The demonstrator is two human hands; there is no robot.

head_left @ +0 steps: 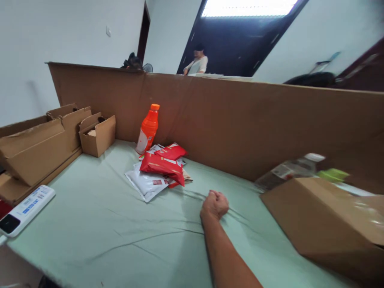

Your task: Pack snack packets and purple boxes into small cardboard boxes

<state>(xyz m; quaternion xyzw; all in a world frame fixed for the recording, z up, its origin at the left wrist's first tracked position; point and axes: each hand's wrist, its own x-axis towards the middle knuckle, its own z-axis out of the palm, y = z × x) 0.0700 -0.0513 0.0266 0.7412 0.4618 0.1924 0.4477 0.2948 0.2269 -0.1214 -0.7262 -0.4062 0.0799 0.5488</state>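
My right hand (215, 205) rests on the pale green cloth (99, 224) over the table, curled into a fist. No object shows in it, and creases run through the cloth around it. Beyond it, to the left, lies a small pile of packets: red packets (163, 166) on top of a white packet (147, 184). An orange bottle (148, 130) with an orange cap stands behind the pile, close to the cardboard wall. My left hand is out of the picture.
A tall cardboard panel (210, 116) closes off the back. At left are cardboard boxes (39, 148), a smaller open box (99, 138) and a white device (28, 210). On the right sit a cardboard box (318, 216), a clear bottle (288, 172) and a green item (333, 175). A person (198, 62) is beyond the panel.
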